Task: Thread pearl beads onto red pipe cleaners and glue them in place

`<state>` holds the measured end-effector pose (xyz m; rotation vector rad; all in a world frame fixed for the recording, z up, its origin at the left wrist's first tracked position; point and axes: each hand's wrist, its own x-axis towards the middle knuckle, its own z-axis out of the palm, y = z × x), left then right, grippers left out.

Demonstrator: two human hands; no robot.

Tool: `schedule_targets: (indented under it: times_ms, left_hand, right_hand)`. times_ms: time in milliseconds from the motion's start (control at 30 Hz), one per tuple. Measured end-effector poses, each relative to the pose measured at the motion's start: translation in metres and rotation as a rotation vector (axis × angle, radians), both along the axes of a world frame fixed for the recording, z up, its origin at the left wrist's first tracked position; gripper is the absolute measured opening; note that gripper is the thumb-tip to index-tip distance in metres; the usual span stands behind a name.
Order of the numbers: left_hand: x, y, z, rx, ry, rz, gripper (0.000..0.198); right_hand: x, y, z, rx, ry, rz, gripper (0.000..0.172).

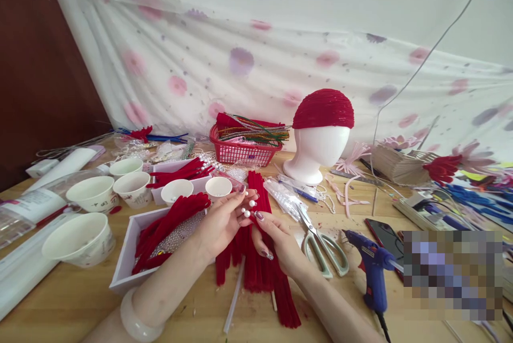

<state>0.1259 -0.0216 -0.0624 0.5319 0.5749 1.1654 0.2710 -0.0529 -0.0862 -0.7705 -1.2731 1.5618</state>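
My left hand (pixel 222 220) and my right hand (pixel 276 239) meet over a pile of red pipe cleaners (pixel 256 247) on the wooden table. Between the fingertips of both hands sits a short row of white pearl beads (pixel 249 208). The left fingers curl round the beads from the left. The right thumb and forefinger pinch at the lower bead. A pale bangle (pixel 134 319) is on my left wrist. A white box (pixel 128 257) with more red pipe cleaners lies just left of my left hand.
Scissors (pixel 323 244) and a blue glue gun (pixel 372 273) lie right of my hands. Several white paper bowls (pixel 92 193) stand at left. Behind are a red basket (pixel 242 150) and a white foam head with a red cap (pixel 320 134).
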Motion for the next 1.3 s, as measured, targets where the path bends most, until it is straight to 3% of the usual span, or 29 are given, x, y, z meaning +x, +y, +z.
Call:
schedule_targets:
  times_ms: [167,500,833,1300]
  left_hand:
    - [0.001,-0.003,0.004,-0.021,-0.017,-0.037,0.012]
    - [0.004,-0.005,0.003,-0.015,-0.071,-0.063,0.007]
    - [0.001,-0.003,0.003,-0.048,-0.124,-0.06,0.02]
    - [-0.001,-0.002,0.001,-0.097,-0.106,-0.084,0.019]
  right_hand:
    - [0.001,0.0,0.0,0.002,-0.003,-0.012,0.042]
    - [0.0,0.001,-0.002,0.028,0.001,-0.004,0.042]
    - [0.002,0.002,-0.009,0.074,0.04,0.022,0.041]
    - [0.002,0.002,-0.013,0.099,0.068,0.047,0.04]
